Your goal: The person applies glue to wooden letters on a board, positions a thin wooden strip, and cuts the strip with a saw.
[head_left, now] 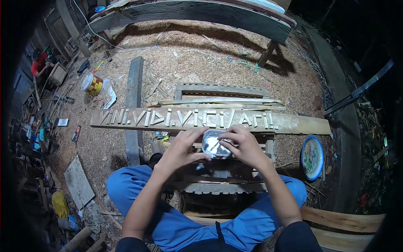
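Note:
A small clear plastic container [211, 148] sits in front of me, over the near edge of a long wooden plank [302, 124]. My left hand [181, 148] grips the container from its left side, thumb low and fingers along the far rim. My right hand [244, 146] is at its right side, with fingertips bent together over the opening. Whatever they pinch is too small or hidden to make out. Something dark and thin shows inside the container. Raised wooden letters [157, 118] run along the plank, reading roughly "VINI.VIDI.VICI/Aril.".
Slatted wood [222, 187] lies beneath the plank, between my knees. A blue-rimmed basin [312, 158] stands at right, a patterned bucket [92, 84] at left. Beyond the shavings-covered ground is a heavy bench [189, 22]. A person in a red shirt [38, 65] sits far left.

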Demonstrator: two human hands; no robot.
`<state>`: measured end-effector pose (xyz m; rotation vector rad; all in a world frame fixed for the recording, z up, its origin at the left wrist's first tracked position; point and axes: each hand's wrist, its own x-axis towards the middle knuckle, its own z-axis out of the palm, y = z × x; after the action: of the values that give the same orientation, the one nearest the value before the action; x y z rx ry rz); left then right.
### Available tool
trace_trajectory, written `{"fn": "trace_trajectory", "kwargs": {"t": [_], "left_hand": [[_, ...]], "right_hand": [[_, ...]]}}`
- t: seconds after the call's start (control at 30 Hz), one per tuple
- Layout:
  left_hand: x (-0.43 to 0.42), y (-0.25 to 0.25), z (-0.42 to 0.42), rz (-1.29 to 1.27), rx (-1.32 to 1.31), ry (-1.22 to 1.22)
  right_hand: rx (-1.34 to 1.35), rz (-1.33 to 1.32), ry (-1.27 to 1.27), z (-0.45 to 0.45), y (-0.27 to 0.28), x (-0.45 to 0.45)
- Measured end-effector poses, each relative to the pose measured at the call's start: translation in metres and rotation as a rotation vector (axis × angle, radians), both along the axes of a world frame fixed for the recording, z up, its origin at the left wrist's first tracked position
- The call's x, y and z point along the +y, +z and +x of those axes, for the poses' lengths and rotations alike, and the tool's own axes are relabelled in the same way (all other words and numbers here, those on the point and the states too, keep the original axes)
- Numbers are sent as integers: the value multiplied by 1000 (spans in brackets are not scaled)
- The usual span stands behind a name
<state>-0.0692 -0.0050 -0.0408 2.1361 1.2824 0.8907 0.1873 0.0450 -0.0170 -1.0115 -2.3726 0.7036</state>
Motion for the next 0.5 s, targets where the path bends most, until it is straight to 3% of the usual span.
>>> {"fn": "trace_trajectory", "kwargs": {"t": [0.33,0.5], "left_hand": [[4,12,-6,-122,-10,-40],[2,6,-7,-16,30,-47]], "right_hand": [[-161,-89,-242,2,-1,-2],[-249,-238,-323,-3,3,-5]]}}
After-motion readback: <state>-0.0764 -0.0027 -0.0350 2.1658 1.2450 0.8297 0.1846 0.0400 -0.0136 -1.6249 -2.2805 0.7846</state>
